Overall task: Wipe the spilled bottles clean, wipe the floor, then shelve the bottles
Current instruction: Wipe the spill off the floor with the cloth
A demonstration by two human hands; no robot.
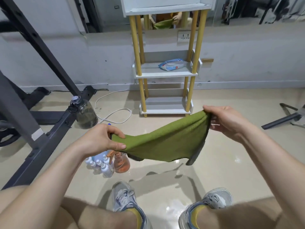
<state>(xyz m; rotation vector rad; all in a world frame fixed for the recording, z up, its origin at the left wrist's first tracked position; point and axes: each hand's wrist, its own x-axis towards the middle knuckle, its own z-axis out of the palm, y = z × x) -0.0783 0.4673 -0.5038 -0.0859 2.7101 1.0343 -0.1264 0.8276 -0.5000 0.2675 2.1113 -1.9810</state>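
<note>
A green cloth (166,141) hangs stretched in the air between my two hands, above the beige floor (222,166). My left hand (102,139) pinches its left corner and my right hand (226,121) pinches its upper right corner. Below my left hand, several small white bottles (100,167) stand in a cluster on the floor, with an orange spray bottle (121,163) beside them, partly hidden by the cloth and my hand. The white shelf unit (166,73) with yellow posts stands against the wall straight ahead.
A pack of wipes (171,64) lies on the middle shelf. A large dark water jug (85,113) and a white cable (113,113) are on the floor to the left, next to a black gym frame (49,123). My shoes (123,195) are near the bottles. The floor shines wet near my feet.
</note>
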